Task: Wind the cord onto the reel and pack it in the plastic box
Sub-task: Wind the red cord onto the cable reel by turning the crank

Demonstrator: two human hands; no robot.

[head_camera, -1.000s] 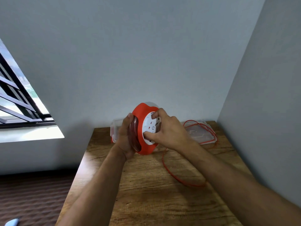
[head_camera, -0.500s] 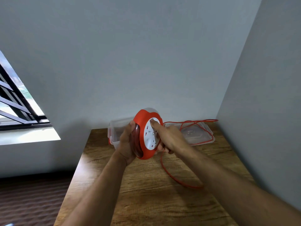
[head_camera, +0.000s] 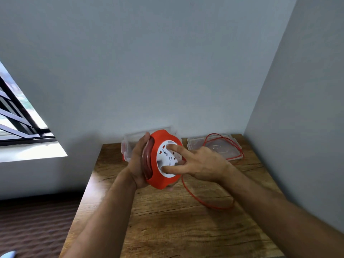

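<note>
Both hands hold the red reel; its white face's markings unreadable.

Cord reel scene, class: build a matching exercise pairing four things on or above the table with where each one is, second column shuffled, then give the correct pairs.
Things
1. reel
2. loose cord
3. box lid
4. plastic box

Places
A. flat at the table's far right corner
B. behind the left hand, by the wall
C. held above the table, right hand fingers on its white face
D. looping across the wooden table

Pairs: 1-C, 2-D, 3-A, 4-B
</note>
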